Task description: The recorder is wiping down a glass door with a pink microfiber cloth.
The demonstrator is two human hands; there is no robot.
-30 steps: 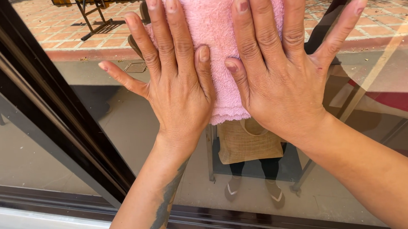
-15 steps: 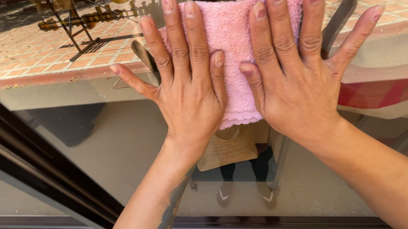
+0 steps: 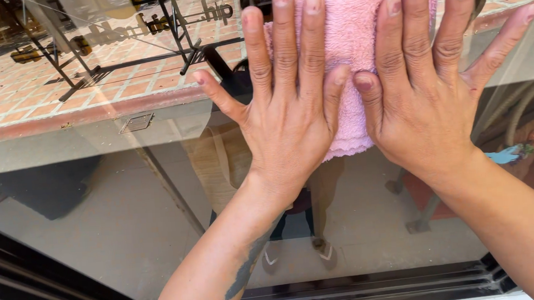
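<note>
Pink cloth pinned flat to the glass

Pink cloth [image 3: 350, 46] high on window glass [image 3: 128, 208], under left hand [image 3: 290, 118] and right hand [image 3: 428, 106], fingers spread, thumbs nearly touching. Open pane below and left; black frame [image 3: 350, 290] at bottom. Chair legs, perhaps, behind.

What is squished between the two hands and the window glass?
A fluffy pink cloth, pressed flat on the window glass under the left hand and right hand, in the head view.
</note>
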